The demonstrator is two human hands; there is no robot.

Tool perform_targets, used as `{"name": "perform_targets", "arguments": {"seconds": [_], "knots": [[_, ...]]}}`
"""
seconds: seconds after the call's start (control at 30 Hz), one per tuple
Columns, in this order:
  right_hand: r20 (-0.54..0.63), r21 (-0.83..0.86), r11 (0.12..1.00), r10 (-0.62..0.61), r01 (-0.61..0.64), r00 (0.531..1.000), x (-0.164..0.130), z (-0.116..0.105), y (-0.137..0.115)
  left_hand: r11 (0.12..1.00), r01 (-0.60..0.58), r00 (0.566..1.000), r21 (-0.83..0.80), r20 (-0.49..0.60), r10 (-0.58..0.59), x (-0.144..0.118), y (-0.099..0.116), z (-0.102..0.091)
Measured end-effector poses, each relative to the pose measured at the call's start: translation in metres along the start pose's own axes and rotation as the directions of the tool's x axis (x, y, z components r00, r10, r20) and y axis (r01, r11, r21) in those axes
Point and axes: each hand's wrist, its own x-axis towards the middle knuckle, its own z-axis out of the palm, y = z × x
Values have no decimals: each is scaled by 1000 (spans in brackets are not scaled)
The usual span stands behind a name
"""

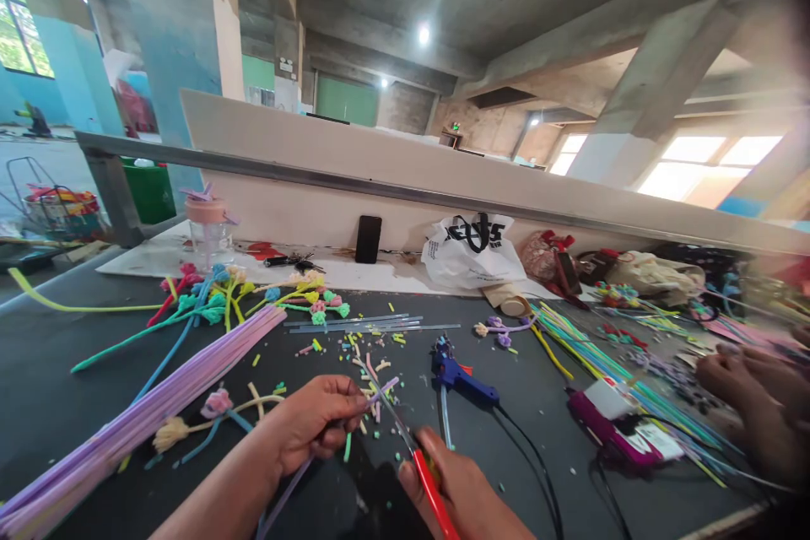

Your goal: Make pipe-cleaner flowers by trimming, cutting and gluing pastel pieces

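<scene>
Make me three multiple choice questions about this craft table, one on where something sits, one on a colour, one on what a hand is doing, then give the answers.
1. Where is the blue glue gun?
A. On the dark table, just beyond the right hand
B. Inside the white bag
C. Hanging from the rail

2. What colour are the handles of the scissors?
A. Green
B. Red
C. Black

3. What is the left hand doing?
A. Resting flat on the table
B. Holding a phone
C. Pinching a purple pipe cleaner

Answers: 1 A, the gun lies on the tabletop ahead of the right hand. 2 B, a red handle shows in that hand. 3 C, the fingers close on the purple stem at the scissor blades.
</scene>
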Motion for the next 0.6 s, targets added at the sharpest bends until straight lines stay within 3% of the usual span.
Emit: {"name": "perform_targets", "arguments": {"seconds": [0.37,0.53,0.6], "knots": [[23,-13,1000,-24,24,999,5,1,5,999,31,999,27,-11,-30,1,0,2],[-74,-8,1000,-30,30,997,13,10,17,999,49,998,18,-28,-48,3,4,2],[-32,-33,999,-29,28,999,15,9,17,998,54,998,17,-35,-53,3,4,3]]}}
